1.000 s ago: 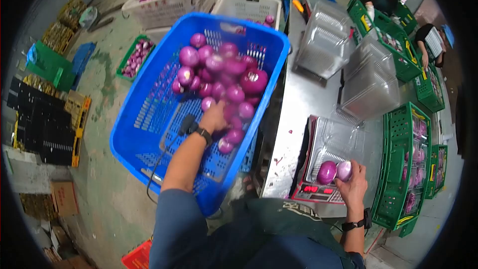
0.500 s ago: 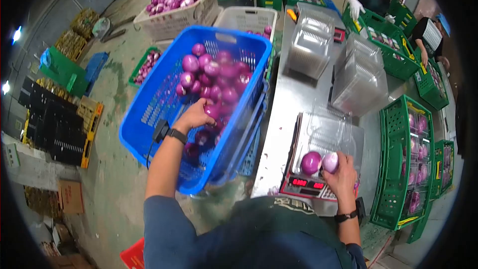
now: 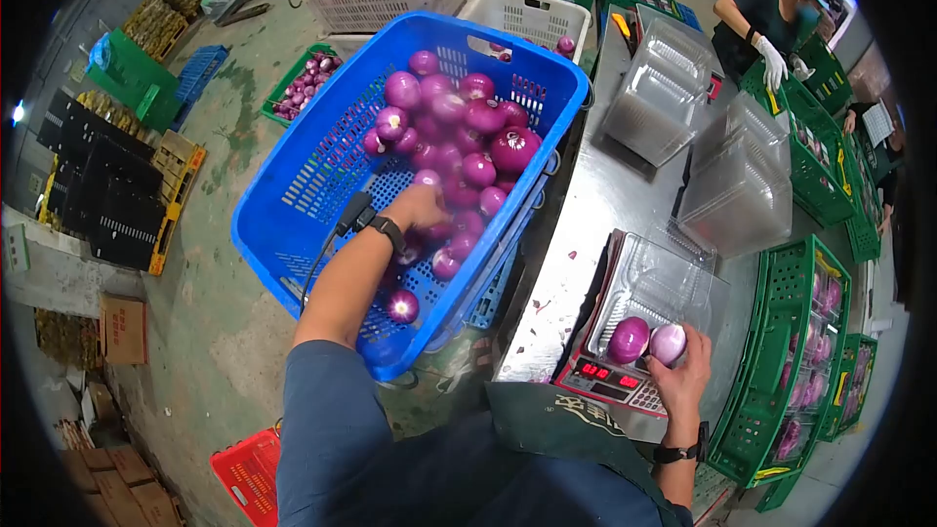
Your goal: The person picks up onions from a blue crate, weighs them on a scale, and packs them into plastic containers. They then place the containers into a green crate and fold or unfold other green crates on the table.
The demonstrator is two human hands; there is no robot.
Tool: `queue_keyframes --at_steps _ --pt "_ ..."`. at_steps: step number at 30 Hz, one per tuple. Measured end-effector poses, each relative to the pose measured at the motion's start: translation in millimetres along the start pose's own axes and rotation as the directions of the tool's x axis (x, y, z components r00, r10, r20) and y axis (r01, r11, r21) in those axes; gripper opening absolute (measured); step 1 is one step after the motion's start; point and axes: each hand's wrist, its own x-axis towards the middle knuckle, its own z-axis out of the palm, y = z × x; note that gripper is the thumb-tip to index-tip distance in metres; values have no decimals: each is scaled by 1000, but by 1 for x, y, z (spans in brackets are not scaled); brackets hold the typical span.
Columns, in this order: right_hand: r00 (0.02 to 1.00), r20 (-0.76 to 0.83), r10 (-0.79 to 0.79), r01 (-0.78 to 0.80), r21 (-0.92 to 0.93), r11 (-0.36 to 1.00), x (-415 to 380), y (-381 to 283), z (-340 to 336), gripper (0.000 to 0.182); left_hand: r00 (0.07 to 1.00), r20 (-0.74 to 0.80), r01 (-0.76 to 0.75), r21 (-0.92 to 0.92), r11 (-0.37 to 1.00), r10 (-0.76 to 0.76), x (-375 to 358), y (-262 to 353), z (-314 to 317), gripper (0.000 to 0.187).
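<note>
My left hand [image 3: 422, 207] reaches down among the red onions [image 3: 478, 115] in a large blue basket [image 3: 283, 151]. Its fingers are blurred and hidden behind the knuckles, so their grip does not show. On the right, my right hand [image 3: 686, 371] has its fingers closed round a pale, peeled-looking onion [image 3: 668, 343]. That onion sits in an open clear plastic clamshell box [image 3: 639, 298], beside a purple onion [image 3: 628, 340]. Under the box is a digital scale [image 3: 610, 385] with a lit red display, on a metal table [image 3: 556, 278].
Stacked clear boxes [image 3: 659, 88] and a second stack [image 3: 742, 176] stand further back. A green crate [image 3: 766, 361] of packed onions is at the right. Behind, a white crate [image 3: 386, 0] holds more onions. A co-worker's gloved hand [image 3: 771, 63] is over green crates.
The view has shifted, so the basket and table appear further right. My left hand has moved slightly within the onions and its fingers show less. My right hand stays on the pale onion.
</note>
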Motion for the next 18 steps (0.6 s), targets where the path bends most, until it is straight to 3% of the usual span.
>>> queue_keyframes --at_steps 1,4,7,8,11,12,13,16,17,18 --pt "1000 -2 0 0 1 1000 0 0 0 74 995 -102 12 9 1000 -11 14 -1 -2 48" --pt "1000 -1 14 -14 8 1000 0 2 1 75 925 -377 -32 -188 982 -41 47 4 -3 44" --pt "998 -7 61 -61 27 998 -2 1 0 74 680 -733 -223 -195 955 10 68 28 -14 42" --pt "995 -11 101 -100 75 992 -3 1 -1 73 690 -722 -227 -150 962 51 72 37 -24 49" --pt "973 -26 231 -217 253 943 -3 -2 -3 72 564 -761 -282 187 941 320 89 61 -41 59" --pt "958 -35 285 -257 332 907 -3 -3 -4 73 645 -666 -295 234 926 374 82 74 -52 69" --pt "940 -47 337 -289 413 864 -3 -4 -7 73 647 -657 -281 267 922 388 91 76 -48 70" --pt "866 51 497 -365 743 561 -6 -2 -19 74 628 -652 -275 325 905 425 130 69 -41 76" --pt "892 17 451 -298 773 560 -10 9 -21 69 660 -635 -272 296 916 401 130 72 -44 77" --pt "885 43 463 -275 851 447 -13 9 -27 66 656 -632 -293 290 911 412 133 69 -44 76"
